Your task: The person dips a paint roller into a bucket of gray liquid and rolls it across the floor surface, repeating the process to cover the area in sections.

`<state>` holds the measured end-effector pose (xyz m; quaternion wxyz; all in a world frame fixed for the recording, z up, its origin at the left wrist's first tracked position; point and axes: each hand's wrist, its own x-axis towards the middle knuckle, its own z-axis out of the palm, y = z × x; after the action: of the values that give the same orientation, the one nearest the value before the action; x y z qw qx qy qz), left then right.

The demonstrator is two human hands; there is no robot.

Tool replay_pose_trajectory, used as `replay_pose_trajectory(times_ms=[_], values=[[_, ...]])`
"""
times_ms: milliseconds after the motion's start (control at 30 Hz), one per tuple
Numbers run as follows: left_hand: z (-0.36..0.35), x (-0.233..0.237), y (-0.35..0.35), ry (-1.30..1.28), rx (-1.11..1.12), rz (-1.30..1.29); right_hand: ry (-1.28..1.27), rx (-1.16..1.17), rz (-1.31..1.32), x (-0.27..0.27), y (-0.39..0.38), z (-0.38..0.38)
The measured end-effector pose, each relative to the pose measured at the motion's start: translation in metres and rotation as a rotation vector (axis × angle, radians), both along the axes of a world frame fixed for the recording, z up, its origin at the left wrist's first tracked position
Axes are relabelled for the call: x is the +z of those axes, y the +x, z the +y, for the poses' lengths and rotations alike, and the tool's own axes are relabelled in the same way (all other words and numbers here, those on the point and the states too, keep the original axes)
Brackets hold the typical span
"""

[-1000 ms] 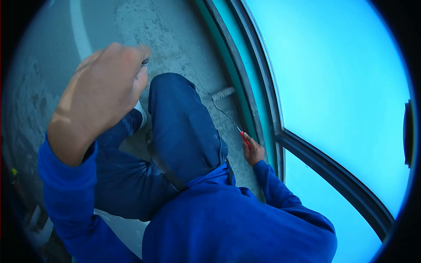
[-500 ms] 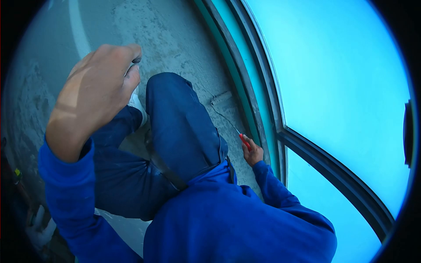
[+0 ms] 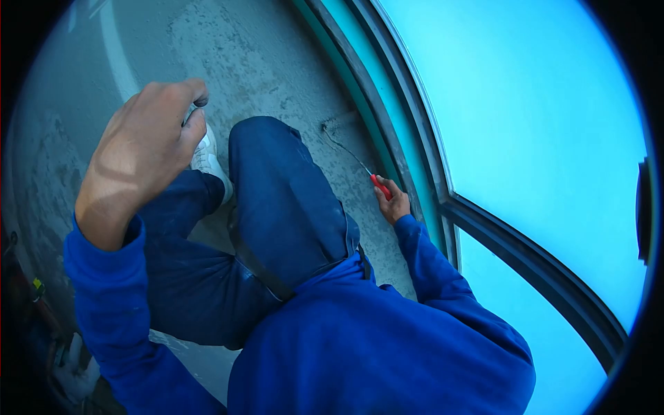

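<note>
My right hand [image 3: 393, 201] is closed round the red handle of a small paint roller [image 3: 380, 185]. Its thin bent metal rod runs forward to a grey roller head [image 3: 341, 123], which lies on the grey floor beside the wall base and blends in with it. Raised at the upper left, my left hand [image 3: 149, 138] has its fingers curled in and the thumb close to the index finger. Only background shows in the small gap between them; the other fingers are hidden behind the back of the hand.
A dark-edged ledge [image 3: 377, 104] and large bright panes [image 3: 526, 97] in a dark frame [image 3: 532, 256] line the right side. My bent knee [image 3: 266, 152] and white shoe [image 3: 207, 162] are between my hands. Blurred items [image 3: 72, 363] lie at lower left.
My right hand has pushed forward along the wall base, and the roller head has moved forward and slightly left. My left hand has shifted slightly left and down in view.
</note>
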<state>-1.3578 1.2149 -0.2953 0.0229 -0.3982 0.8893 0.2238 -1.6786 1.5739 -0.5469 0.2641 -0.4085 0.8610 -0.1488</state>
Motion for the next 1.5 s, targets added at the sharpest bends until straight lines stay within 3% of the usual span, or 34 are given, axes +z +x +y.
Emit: replay_pose_trajectory(times_ms=[133, 367, 533, 667, 700, 900, 1000, 1133, 1233, 1500], values=[[-0.002, -0.006, 0.005, -0.148, -0.063, 0.048, 0.016, -0.005, 0.03, -0.002, 0.007, 0.0], [-0.01, 0.0, -0.005, 0.06, -0.024, -0.016, 0.042, -0.01, 0.012, 0.011, 0.004, 0.009], [-0.008, -0.001, -0.003, 0.02, -0.004, -0.021, -0.017, 0.011, 0.041, -0.011, 0.005, -0.07], [-0.011, 0.001, -0.007, 0.069, -0.017, -0.002, -0.043, 0.004, 0.023, 0.0, 0.016, -0.083], [-0.009, -0.003, -0.004, 0.016, -0.037, 0.022, -0.178, 0.085, 0.071, 0.003, 0.015, -0.081], [-0.019, -0.012, -0.001, 0.041, -0.043, 0.03, -0.132, -0.198, -0.417, 0.009, 0.015, -0.064], [-0.019, -0.008, -0.006, 0.075, -0.048, 0.0, -0.089, -0.325, -0.725, 0.049, 0.019, -0.063], [-0.015, -0.009, -0.007, 0.028, -0.041, 0.0, -0.012, -0.598, -0.904, 0.059, 0.02, -0.054], [-0.011, -0.007, -0.008, 0.017, -0.05, 0.017, 0.009, -0.737, -1.136, 0.047, 0.021, -0.044], [-0.008, -0.01, -0.009, 0.018, -0.049, 0.009, 0.03, -0.841, -1.306, -0.016, -0.002, -0.047]])
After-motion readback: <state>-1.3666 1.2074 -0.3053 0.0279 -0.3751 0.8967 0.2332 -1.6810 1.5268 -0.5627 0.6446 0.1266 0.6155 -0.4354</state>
